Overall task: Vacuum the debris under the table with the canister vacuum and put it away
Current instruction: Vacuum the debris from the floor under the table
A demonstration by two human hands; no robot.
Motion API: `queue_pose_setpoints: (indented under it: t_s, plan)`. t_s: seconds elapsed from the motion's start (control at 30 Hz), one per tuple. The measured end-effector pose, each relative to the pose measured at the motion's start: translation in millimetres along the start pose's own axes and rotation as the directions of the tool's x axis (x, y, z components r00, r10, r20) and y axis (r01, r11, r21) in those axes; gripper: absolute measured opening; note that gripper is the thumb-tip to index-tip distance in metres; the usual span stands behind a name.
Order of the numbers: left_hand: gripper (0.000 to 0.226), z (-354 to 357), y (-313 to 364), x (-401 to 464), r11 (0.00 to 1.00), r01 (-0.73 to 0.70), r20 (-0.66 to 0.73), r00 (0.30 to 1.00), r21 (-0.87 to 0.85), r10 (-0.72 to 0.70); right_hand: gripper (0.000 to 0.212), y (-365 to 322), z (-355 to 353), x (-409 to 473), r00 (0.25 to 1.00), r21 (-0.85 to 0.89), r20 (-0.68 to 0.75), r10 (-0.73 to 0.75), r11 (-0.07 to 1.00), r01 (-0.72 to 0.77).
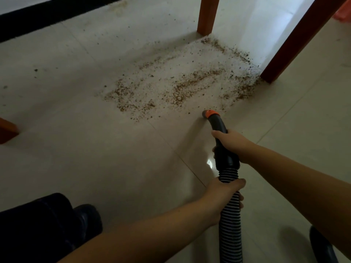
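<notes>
Two hands work the vacuum in the head view. The right hand (230, 142) has its grip closed round the black handle (222, 141), and the left hand (226, 194) is wrapped tight on the ribbed hose (230, 224) just behind it. The orange-ringed nozzle (209, 113) sits at the floor (95, 158), touching the near edge of the debris (176, 86).

Most of that debris is not yet taken up: brown crumbs and pale grit spread from the nozzle away to the two table legs, the far leg (208, 15) and the dark leg (296, 40) to the nozzle's right, with the thickest line banked against them. Stray specks lie well out to the nozzle's left.

The risk, as I judge it, is the bare nozzle pushing grit outward instead of lifting it if swept too quickly. It could also knock the dark leg, or miss crumbs packed at the foot. The canister itself is out of sight.
</notes>
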State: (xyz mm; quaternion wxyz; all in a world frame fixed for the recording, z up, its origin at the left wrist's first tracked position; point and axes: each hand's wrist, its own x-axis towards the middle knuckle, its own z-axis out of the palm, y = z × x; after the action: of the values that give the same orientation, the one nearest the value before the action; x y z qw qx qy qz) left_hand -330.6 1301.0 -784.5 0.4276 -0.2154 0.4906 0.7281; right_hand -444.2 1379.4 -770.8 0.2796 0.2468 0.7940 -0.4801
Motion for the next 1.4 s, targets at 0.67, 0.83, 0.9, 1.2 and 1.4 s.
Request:
queue_pose_setpoints:
  t_s: [0.67,0.83,0.9,1.2,1.4]
  plan:
    - [0.014,18,21,21,0.997,0.054,0.014,0.998,0.059,-0.054,0.033,-1,-30,12,0.998,0.058,-0.061,0.003,0.998,0.001]
    - [0.016,9,6,9,0.999,0.044,-0.038,0.998,0.007,-0.044,0.039,-7,-6,0,0.999,-0.059,0.038,-0.037,0.997,0.040]
    - [0.016,10,-3,3,0.998,0.059,-0.023,0.998,0.019,-0.058,0.037,1,-5,-9,0.998,-0.080,0.041,-0.046,0.996,0.049]
    - [0.014,55,-45,-15,0.945,0.195,0.178,0.953,0.264,-0.246,0.035,85,-56,-53,0.977,0.037,-0.152,0.148,0.989,-0.144]
    - [0.013,73,-50,-13,0.904,0.223,0.185,0.934,0.364,-0.305,0.045,111,-79,-60,0.951,0.177,-0.217,0.218,0.967,-0.181]
